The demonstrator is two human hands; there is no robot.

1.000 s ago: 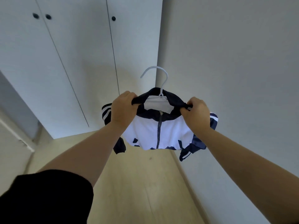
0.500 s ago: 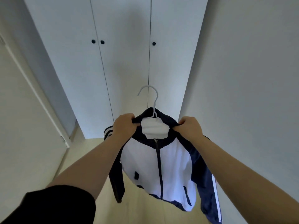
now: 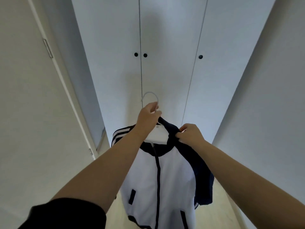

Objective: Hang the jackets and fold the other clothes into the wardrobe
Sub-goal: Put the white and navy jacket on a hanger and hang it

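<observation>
White-and-navy jacket (image 3: 165,176) hanging upright, zip vertical, hanger (image 3: 151,96) hook uppermost

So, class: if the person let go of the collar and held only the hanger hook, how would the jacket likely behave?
The jacket looks soft: it drapes in folds, so it would probably swing. It seems light, since the left hand pinches the thin hanger easily. The right hand grips the collar, perhaps because it slips.

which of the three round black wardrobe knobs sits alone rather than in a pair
The right-hand round black knob: it sits alone beside the right door seam, while the other two knobs flank the left seam above the white hanger hook.
</observation>
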